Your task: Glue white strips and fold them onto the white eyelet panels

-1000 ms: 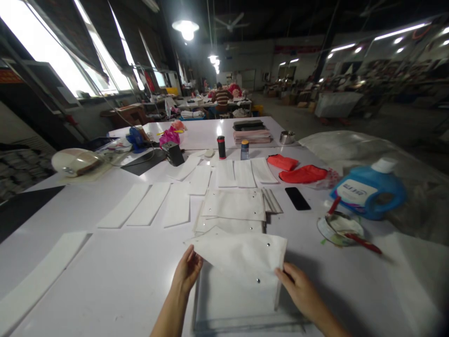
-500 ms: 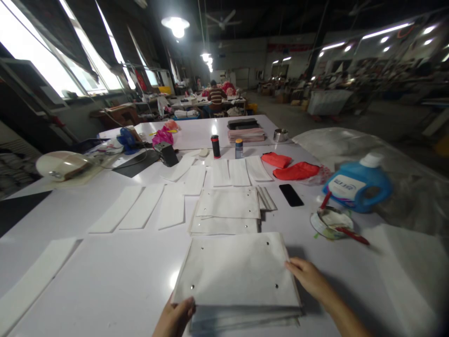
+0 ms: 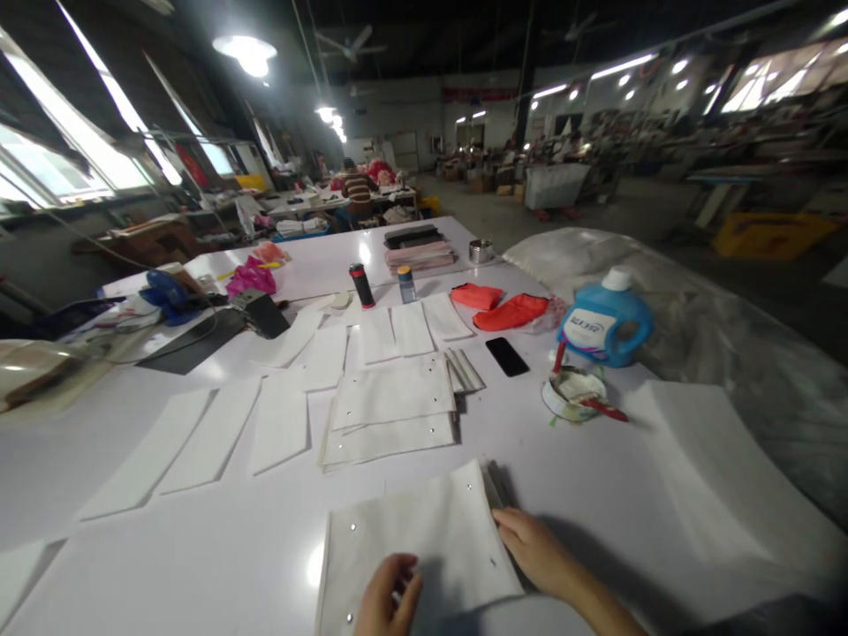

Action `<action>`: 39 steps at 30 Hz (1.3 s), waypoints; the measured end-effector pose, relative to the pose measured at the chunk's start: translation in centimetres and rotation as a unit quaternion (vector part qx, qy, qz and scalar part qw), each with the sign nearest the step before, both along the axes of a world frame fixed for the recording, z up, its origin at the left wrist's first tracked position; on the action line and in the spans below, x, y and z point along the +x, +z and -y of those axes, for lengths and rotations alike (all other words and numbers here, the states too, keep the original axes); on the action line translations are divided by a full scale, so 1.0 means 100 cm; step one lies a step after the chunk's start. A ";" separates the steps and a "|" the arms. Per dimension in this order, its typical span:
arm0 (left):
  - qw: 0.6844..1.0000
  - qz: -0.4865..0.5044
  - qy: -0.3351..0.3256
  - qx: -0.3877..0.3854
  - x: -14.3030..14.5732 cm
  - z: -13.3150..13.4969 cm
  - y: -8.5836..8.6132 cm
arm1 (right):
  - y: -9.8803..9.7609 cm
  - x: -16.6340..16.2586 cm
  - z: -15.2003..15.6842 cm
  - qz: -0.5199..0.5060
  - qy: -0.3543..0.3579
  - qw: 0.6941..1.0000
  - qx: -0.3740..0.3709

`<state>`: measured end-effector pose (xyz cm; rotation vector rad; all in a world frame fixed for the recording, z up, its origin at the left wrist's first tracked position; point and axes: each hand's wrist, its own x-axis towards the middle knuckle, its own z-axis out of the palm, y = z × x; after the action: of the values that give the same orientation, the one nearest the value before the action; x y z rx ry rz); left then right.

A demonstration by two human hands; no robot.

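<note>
A white fabric panel (image 3: 411, 539) with small metal snaps near its corners lies directly before me, on top of other layers that show at its right side. My left hand (image 3: 390, 594) is over the panel's near part, fingers loosely bent, thumb apart, nothing between them. At the panel's right edge, my right hand (image 3: 533, 549) has its fingertips closed on the border; its thumb is partly hidden. Just beyond lies a stack of similar snap-studded panels (image 3: 394, 393), with folded grey-white strips (image 3: 465, 371) sticking out at its right.
White rectangular strips (image 3: 282, 420) are spread to the left. On the right are a phone (image 3: 507, 356), a glue tin (image 3: 573, 393) with red-handled brushes, a blue detergent jug (image 3: 606, 322) and red cloth pieces (image 3: 510, 311). Two bottles (image 3: 361, 285) stand farther back. A person (image 3: 359, 187) sits at another table.
My left hand has left the panel's lower-left corner and moved right, over its surface. The panel has turned slightly, my right hand staying at its right edge. The camera view has swung right.
</note>
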<state>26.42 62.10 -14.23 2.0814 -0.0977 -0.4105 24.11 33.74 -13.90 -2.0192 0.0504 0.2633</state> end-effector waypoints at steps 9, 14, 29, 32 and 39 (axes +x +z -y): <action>0.985 -0.103 -0.086 0.106 0.058 0.135 -0.040 | -0.037 -0.017 0.026 0.009 -0.032 0.993 -0.114; 0.979 -0.168 -0.078 0.089 0.064 0.135 -0.057 | -0.055 -0.001 0.052 -0.010 -0.068 0.977 -0.200; 0.967 -0.251 -0.045 -0.001 0.068 0.135 -0.050 | -0.059 -0.017 0.042 -0.036 -0.029 0.974 -0.221; 0.966 -0.255 -0.046 -0.020 0.068 0.133 -0.051 | -0.053 -0.023 0.047 -0.022 -0.029 0.976 -0.213; 0.965 -0.239 -0.076 -0.076 0.063 0.127 -0.050 | -0.056 -0.007 0.046 -0.012 -0.048 0.974 -0.221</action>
<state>32.70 49.36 -19.20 1.7784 -0.0005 -0.9574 23.40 29.14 -19.50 -2.4478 0.2384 0.2283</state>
